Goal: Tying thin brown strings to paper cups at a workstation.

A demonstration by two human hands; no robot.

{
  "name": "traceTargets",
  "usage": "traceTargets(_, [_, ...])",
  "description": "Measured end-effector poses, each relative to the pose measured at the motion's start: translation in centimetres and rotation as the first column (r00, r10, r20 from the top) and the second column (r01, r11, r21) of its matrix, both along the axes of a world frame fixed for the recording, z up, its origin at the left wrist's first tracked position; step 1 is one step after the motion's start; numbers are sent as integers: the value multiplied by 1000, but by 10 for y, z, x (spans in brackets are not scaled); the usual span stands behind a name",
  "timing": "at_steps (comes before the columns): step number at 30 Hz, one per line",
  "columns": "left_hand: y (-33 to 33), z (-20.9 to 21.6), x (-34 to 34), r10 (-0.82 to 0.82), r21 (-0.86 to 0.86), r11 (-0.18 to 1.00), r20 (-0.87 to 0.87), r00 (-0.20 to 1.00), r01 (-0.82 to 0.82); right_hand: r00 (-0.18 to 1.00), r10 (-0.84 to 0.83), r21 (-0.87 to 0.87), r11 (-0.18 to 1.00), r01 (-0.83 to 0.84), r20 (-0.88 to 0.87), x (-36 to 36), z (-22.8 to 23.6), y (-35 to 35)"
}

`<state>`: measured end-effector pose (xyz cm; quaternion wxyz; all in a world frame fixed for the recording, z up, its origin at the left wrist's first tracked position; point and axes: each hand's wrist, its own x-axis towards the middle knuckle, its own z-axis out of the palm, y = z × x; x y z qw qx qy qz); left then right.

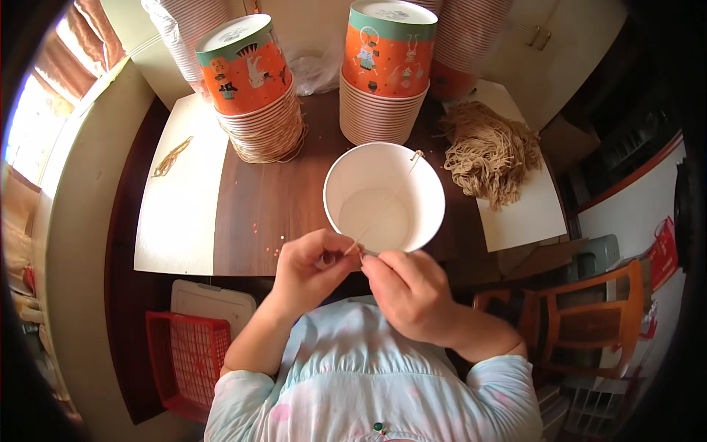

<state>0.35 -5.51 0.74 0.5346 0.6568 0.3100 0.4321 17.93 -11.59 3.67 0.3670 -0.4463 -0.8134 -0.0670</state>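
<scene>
A white paper bucket (pixel 434 202) sits at the table's front edge, its open mouth facing me. A thin tan cord (pixel 366 232) is fastened at the bucket's far right rim and stretches across the mouth to my hands. My left hand (pixel 315 267) pinches the cord at the near rim, thumb and fingers closed. Close beside it, my right hand (pixel 409 293) is also closed in a pinch at the near rim. What lies between its fingertips is too small and covered to make out. Both hands hide part of the near rim.
Two stacks of nested buckets, an orange-and-green left bucket (pixel 254 79) and right bucket (pixel 390 55) on top, stand behind. Cords loop around the left stack. A tan cord bundle (pixel 490 151) lies right, a small cord hank (pixel 172 156) left. A red basket (pixel 188 361) and wooden chair (pixel 589 320) flank me.
</scene>
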Motion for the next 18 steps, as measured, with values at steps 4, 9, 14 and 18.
traceTargets(4, [-17,-12,7,309,528,812,-23,951,-251,976,-26,-31,999,20,-218,-12,-22,-7])
traceTargets(9, [-22,-26,10,484,663,668,-42,874,-338,971,-52,-19,999,49,-234,-19,-38,-2])
traceTargets(14, [-25,-36,14,397,-235,908,217,892,-347,973,-184,39,981,191,-140,-22,-44,14])
traceTargets(18, [-14,-34,15,312,-425,898,428,848,-116,957,-197,-88,979,182,-211,-27,-51,22])
